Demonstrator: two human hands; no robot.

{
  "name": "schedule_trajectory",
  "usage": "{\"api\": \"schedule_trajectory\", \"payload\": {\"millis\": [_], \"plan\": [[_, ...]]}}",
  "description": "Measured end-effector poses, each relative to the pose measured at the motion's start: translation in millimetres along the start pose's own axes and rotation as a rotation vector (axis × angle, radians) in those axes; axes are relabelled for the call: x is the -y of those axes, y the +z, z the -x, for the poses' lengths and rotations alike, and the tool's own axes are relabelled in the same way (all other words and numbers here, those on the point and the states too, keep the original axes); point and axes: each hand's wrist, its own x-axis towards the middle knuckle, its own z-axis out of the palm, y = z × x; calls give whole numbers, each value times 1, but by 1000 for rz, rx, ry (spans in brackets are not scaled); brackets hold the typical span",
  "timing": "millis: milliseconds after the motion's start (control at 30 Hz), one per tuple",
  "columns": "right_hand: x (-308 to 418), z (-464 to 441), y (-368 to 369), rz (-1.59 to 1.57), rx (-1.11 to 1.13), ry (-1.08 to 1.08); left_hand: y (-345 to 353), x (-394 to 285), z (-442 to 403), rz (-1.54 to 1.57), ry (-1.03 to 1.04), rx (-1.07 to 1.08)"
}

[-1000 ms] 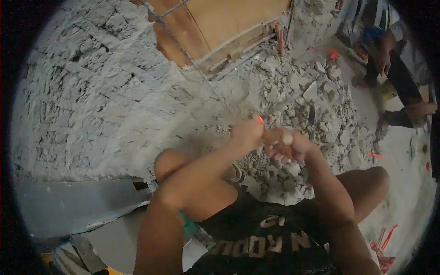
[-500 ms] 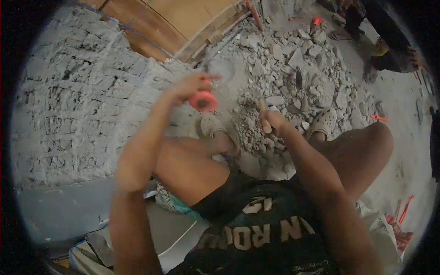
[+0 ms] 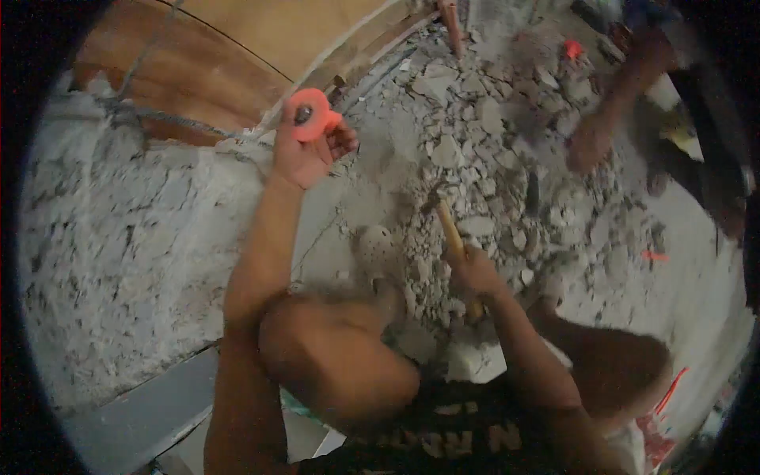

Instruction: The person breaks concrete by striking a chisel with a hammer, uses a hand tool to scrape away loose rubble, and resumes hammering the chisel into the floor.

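My left hand (image 3: 307,154) is raised near the wooden panel, palm up, with fingers curled round an orange-red round-flanged tool (image 3: 310,115) that has a dark centre. My right hand (image 3: 477,273) grips the pale wooden handle of a hammer (image 3: 451,226) over the rubble. The hammer's dark head points away from me, against the rubble, and is blurred. Broken concrete (image 3: 491,116) lies in front of and around my right hand.
Rough chipped wall (image 3: 127,261) on the left, with thin rebar crossing the wooden panel (image 3: 226,39). An orange pipe (image 3: 452,28) stands at the back. At the right, another person's arm (image 3: 621,107) reaches over the rubble. Red strips (image 3: 669,396) lie at lower right.
My hands have moved apart. My left hand has risen up and left with the orange-red tool; my right hand has moved lower with the hammer. The other person's arm now reaches over the rubble.
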Motion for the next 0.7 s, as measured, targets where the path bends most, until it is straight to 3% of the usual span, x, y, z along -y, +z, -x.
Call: {"api": "schedule_trajectory", "payload": {"millis": [67, 167, 233, 267, 333, 367, 433, 467, 533, 567, 633, 667, 700], "plan": [[10, -23, -3, -104, 57, 7, -31, 28, -25, 63, 78, -46], [-2, -78, 5, -219, 185, 0, -74, 85, -59, -133, 85, -55], [-27, -117, 26, -427, 302, 136, -88, 117, -73, -315, 72, -342], [-48, -135, 39, -413, 330, 145, -102, 125, -77, -310, 70, -374], [-91, -156, 59, -364, 251, -114, -129, 138, -87, -700, 47, -201], [-86, -149, 59, -365, 263, -102, -135, 142, -90, -697, 33, -212], [-60, -138, 55, -392, 160, -146, -145, 141, -99, -1349, 210, -113], [-65, -144, 58, -392, 168, -150, -149, 144, -104, -1354, 208, -122], [-87, -159, 72, -68, 94, -163, -157, 153, -109, -1383, 109, -161], [-65, -152, 66, -70, 106, -167, -164, 154, -106, -1389, 102, -173], [5, -125, 37, -481, 245, 80, -173, 157, -103, -1552, -128, -256], [-26, -137, 51, -476, 244, 74, -163, 154, -100, -1551, -121, -261], [-82, -160, 72, -284, 202, -246, -142, 146, -95, -1754, -137, -274]]}}
